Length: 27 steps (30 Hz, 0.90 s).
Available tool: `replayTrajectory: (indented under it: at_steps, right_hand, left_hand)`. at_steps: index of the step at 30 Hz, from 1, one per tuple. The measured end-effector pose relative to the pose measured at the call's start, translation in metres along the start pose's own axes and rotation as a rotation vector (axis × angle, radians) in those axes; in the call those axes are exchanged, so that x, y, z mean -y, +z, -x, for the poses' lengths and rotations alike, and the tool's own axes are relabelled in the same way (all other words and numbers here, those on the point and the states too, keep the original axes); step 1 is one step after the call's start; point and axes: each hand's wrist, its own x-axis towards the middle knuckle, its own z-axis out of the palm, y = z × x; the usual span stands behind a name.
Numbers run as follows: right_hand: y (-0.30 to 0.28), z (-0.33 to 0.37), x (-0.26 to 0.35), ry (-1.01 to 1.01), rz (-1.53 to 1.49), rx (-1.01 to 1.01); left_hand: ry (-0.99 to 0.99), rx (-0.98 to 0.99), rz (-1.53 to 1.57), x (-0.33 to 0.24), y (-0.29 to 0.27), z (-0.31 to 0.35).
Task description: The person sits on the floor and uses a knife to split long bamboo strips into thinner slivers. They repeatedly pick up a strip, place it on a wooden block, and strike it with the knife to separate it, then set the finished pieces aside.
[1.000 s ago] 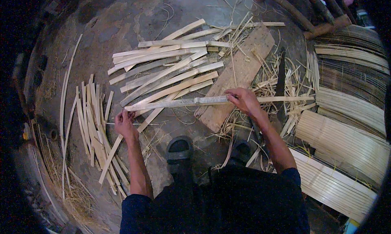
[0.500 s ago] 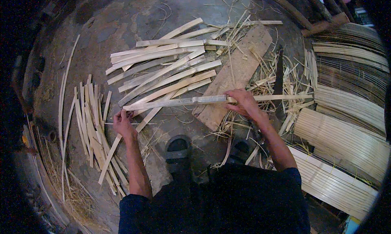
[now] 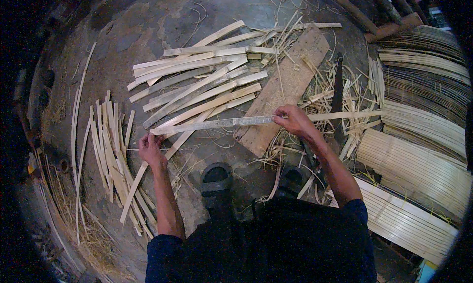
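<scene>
A long, pale bamboo strip (image 3: 212, 124) with a greyish, jointed face stretches crosswise between my hands. At its left end, the fingers of my left hand (image 3: 152, 149) are pinched together on it. My right hand (image 3: 294, 120) closes thumb and fingers on it farther right, above the edge of a wooden plank (image 3: 290, 81). Beyond my right hand a narrow pale length (image 3: 345, 115) continues right; whether it belongs to the same strip I cannot tell. Just beyond the held strip lie several loose bamboo strips (image 3: 197, 66) in a spread pile.
More narrow strips (image 3: 111, 150) lie in a heap left of my left hand. Shavings (image 3: 352, 98) and a long dark blade-like tool (image 3: 338, 86) are right of the plank. Stacked slats (image 3: 414, 159) line the right side. My sandalled feet (image 3: 217, 177) stand close below the strip.
My right hand has shifted slightly upward, its fingers now pinching more narrowly on the strip. The left hand has stayed nearly in place at the strip's end.
</scene>
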Motion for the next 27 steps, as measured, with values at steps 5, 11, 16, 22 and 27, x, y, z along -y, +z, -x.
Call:
replayTrajectory:
  at_steps: [5,11,16,22,27]
  right_hand:
    - [-0.008,0.006,0.002,-0.012,0.129,-0.090]
    - [-0.022,0.003,0.029,-0.104,0.333,-0.176]
    - [-0.037,0.003,0.047,-0.085,0.463,-0.156]
    - [-0.035,0.004,0.051,-0.033,0.415,-0.080]
    - [-0.035,0.019,0.048,-0.211,0.368,-0.430]
  left_hand:
    - [0.400,0.156,-1.095,-0.037,-0.015,0.007]
    - [0.485,0.691,-0.565,-0.095,0.100,0.081]
    - [0.974,0.913,-0.743,-0.077,0.206,0.153]
    - [0.752,1.182,-1.092,-0.070,0.227,0.143]
    - [0.835,1.129,-0.963,-0.044,0.227,0.133]
